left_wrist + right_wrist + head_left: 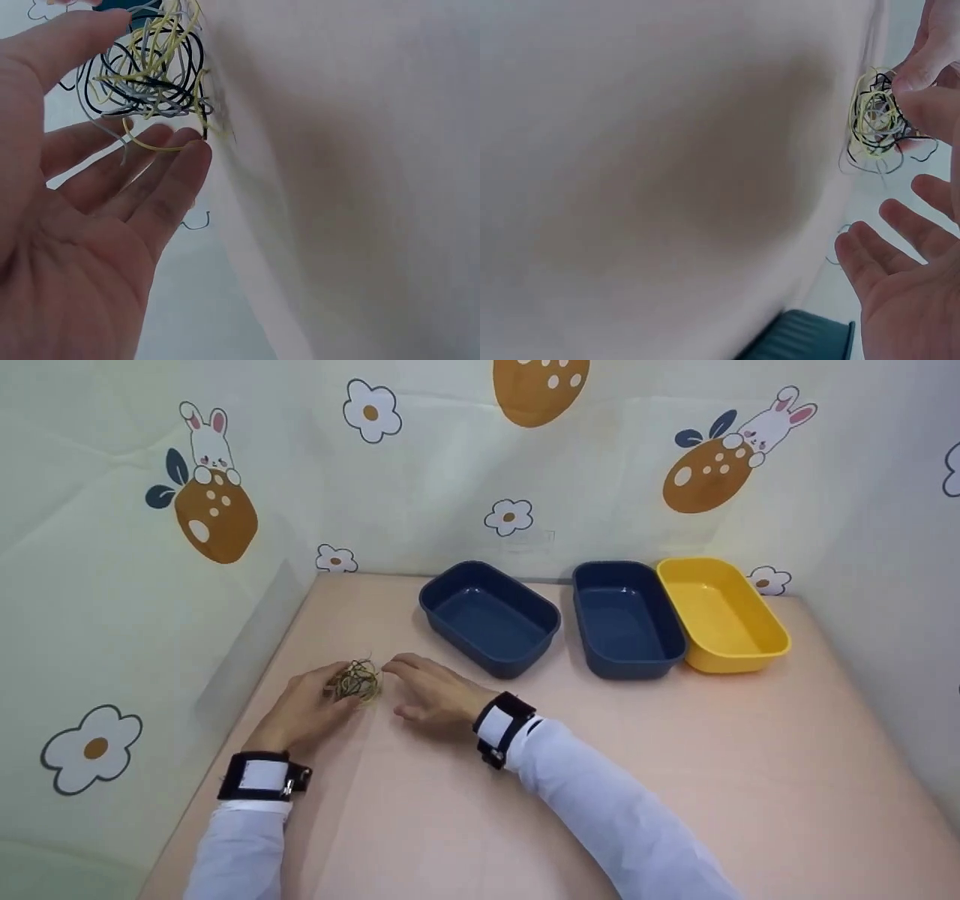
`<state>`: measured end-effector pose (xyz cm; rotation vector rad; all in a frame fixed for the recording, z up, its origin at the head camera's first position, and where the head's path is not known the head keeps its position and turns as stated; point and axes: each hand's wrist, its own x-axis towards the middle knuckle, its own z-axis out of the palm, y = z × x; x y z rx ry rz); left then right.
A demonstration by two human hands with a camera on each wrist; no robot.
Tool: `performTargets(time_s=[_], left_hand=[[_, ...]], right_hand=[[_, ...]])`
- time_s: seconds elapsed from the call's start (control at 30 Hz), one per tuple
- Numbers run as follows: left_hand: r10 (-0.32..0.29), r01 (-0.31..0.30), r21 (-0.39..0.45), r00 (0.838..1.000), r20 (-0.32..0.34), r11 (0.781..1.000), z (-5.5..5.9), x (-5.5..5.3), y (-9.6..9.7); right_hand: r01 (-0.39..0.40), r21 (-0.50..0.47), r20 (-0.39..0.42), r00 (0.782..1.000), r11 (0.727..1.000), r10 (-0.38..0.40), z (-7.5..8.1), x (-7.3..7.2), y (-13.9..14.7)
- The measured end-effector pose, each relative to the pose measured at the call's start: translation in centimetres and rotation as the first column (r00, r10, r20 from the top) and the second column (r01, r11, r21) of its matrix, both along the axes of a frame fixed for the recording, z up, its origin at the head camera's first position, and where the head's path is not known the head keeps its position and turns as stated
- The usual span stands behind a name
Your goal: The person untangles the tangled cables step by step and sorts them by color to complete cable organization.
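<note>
A loose tangle of thin yellow, black and grey wires sits at the left part of the table. My left hand curves round its left side, fingers beyond and thumb on the near side. In the left wrist view, the wire tangle lies between the thumb and the fingers, and a yellow loop reaches a fingertip. My right hand is just right of the tangle with its fingers spread and bent loosely. The right wrist view has its fingers apart, with nothing in them.
Behind the hands, a dark blue bin stands at an angle. Another dark blue bin and a yellow bin stand side by side at the back right. Patterned cloth walls border the pink table.
</note>
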<state>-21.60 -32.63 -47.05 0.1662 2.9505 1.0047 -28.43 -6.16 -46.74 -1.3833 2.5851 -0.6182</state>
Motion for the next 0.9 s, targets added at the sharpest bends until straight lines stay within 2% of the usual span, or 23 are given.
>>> performTargets(time_s=[0.13, 0.27, 0.5, 0.67, 0.8, 0.9], left_hand=[[-0.005, 0.005, 0.018, 1.000, 0.009, 1.000, -0.1, -0.1, 0.3], [-0.026, 0.026, 0.073, 1.000, -0.001, 0.997, 0.0, -0.2, 1.1], [-0.094, 0.092, 0.173, 0.996, 0.007, 0.981, 0.0, 0.2, 3.3], [-0.179, 0.175, 0.237, 0.984, -0.008, 0.955, 0.3, 0.4, 5.4], [-0.269, 0.275, 0.291, 0.961, -0.061, 0.916, 0.9, 0.7, 7.5], [-0.316, 0.333, 0.321, 0.943, -0.107, 0.886, 1.7, 0.9, 9.5]], right_hand=[[0.050, -0.059, 0.048, 0.998, 0.997, -0.047, -0.6, -0.1, -1.3], [0.098, -0.112, 0.096, 0.992, 0.989, -0.087, -1.1, -0.1, -1.8], [0.153, -0.200, 0.144, 0.982, 0.968, -0.125, -1.9, 0.4, -0.2], [0.165, -0.244, 0.156, 0.979, 0.956, -0.129, -1.8, 1.6, 3.1], [0.143, -0.309, 0.133, 0.985, 0.940, -0.106, -1.1, 3.0, 6.6], [0.118, -0.381, 0.091, 0.992, 0.917, -0.090, -0.4, 3.8, 9.5]])
